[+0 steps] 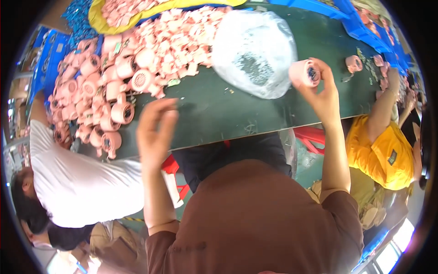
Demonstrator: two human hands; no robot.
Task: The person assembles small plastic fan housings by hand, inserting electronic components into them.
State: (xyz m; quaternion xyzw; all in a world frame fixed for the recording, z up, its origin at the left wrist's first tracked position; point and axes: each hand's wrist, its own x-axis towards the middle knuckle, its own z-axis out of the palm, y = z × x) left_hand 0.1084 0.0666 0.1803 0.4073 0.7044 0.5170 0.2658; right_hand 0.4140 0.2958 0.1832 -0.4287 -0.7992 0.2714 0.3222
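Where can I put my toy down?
Mostly bare: the dark-green tabletop between the left hand and right hand, below the clear plastic bag; also between bag and blue plastic bins. Crowded: the left side, heaped with pink plastic parts.

Workbench (pixel 210 116) spans upper half of frame. Upon it: fan housings (pixel 89 91) piled at left; small-part heap (pixel 178 39) upper left of centre, behind and right of pile; plastic bag (pixel 223 45) upper centre, right of heap. Left hand (pixel 154 130) right of pile, near front edge. Single housing (pixel 302 73) in right hand (pixel 325 93), right of bag. Loose housing (pixel 352 63) farther right; bin (pixel 362 34) upper right, behind it. Co-workers at lower left (pixel 82 176) and right (pixel 383 153).
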